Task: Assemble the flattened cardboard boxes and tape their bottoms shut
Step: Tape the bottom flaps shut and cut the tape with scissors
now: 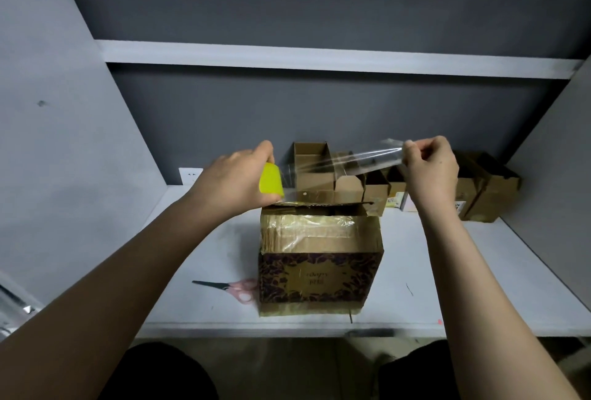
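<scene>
My left hand (236, 180) has its grip wrapped around a yellow tape dispenser (271, 183), held just above the far left corner of the cardboard box (319, 259). My right hand (430, 164) pinches the free end of the clear tape (361, 161) between thumb and fingers, up and to the right of the box. The tape strip stretches taut between my two hands, its long axis running left to right and rising slightly toward the right hand, above the box's far edge.

The box stands on the white counter (447, 271), centred in front of me, with its printed dark-patterned side facing me and its taped flaps on top. Its long axis runs left to right. Pink-handled scissors (230, 289) lie on the counter just left of the box, blades pointing left. More assembled boxes (479, 188) sit in a row along the back wall.
</scene>
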A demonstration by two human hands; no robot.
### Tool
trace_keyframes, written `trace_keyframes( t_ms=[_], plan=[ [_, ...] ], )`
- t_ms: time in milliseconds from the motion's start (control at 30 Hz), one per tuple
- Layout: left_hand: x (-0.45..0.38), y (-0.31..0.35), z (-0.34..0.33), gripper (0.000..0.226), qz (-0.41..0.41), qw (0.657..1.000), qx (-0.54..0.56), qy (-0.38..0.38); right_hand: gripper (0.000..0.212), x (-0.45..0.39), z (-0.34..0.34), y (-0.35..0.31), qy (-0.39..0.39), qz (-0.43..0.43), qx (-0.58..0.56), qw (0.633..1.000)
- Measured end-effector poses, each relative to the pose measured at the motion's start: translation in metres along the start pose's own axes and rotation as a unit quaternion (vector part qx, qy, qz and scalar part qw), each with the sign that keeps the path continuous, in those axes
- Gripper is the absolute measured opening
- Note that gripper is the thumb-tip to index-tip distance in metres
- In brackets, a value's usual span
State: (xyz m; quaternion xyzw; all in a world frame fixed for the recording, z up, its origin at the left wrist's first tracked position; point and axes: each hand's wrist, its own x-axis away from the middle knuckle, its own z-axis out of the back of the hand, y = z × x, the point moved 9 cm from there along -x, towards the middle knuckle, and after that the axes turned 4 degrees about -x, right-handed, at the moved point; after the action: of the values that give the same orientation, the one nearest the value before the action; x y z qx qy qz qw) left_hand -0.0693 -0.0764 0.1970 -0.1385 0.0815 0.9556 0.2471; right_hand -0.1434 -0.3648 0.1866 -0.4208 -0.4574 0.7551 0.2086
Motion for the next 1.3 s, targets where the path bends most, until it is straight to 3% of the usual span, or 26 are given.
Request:
trace_keyframes(
  t_ms=[133,300,433,633,900,1033,1300],
  plan=[
    [-0.003,-0.010,-0.004,0.051,0.030,0.999,0.008,-0.043,0.017,-0.001,0.002,0.009,0.005,-0.006,0.018,1.000],
    [0.001,-0.012,0.002,0.053,0.028,0.994,0.109,-0.018,0.028,-0.001,-0.006,0.034,-0.015,-0.011,0.129,0.992],
    [0.001,-0.014,-0.007,0.054,0.027,0.986,0.161,-0.027,0.021,0.008,-0.022,0.055,-0.037,-0.019,0.129,0.991],
    [-0.005,-0.017,-0.011,0.052,0.033,0.972,0.233,-0.012,0.011,0.033,-0.074,0.085,-0.125,0.026,0.133,0.983],
    [-0.022,-0.027,-0.039,0.050,0.062,0.957,0.284,-0.025,0.008,0.032,-0.105,0.091,-0.183,0.131,0.296,0.928],
    [-0.027,-0.033,-0.048,0.049,0.063,0.951,0.303,-0.027,0.020,0.030,-0.100,0.094,-0.169,0.087,0.268,0.945],
    [-0.036,-0.034,-0.065,0.048,0.055,0.951,0.301,-0.044,0.021,0.030,-0.098,0.096,-0.164,0.073,0.265,0.947]
  ],
)
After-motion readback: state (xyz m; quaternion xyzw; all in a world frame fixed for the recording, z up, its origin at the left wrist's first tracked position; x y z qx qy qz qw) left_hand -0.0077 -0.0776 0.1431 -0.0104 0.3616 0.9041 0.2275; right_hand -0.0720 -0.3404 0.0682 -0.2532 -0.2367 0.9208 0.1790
